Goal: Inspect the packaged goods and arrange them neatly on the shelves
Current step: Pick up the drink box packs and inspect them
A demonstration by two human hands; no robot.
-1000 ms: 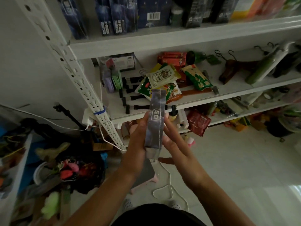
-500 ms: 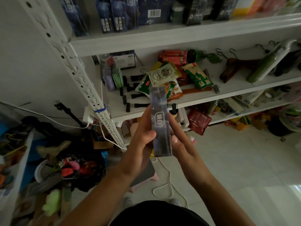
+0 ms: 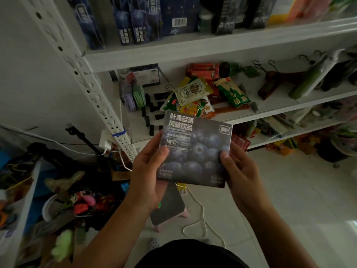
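Observation:
A flat dark blue drink box (image 3: 195, 149) printed with blueberries faces me, held in front of the shelves at chest height. My left hand (image 3: 149, 171) grips its left edge, thumb on the front. My right hand (image 3: 238, 169) grips its right edge the same way. Several matching dark blue boxes (image 3: 135, 20) stand upright on the top shelf (image 3: 193, 48). On the middle shelf (image 3: 270, 109) lies a loose heap of snack packets (image 3: 195, 95).
A perforated white shelf post (image 3: 87, 82) slants down the left. Black clips, hangers and a green bottle (image 3: 309, 80) share the middle shelf. A small pink stool (image 3: 168, 207) and a white cable lie on the tiled floor; a cluttered pile (image 3: 58, 200) fills the lower left.
The box was held edge-on, narrow side toward me; it has been turned so its broad printed front faces me, and both hands have shifted to its side edges.

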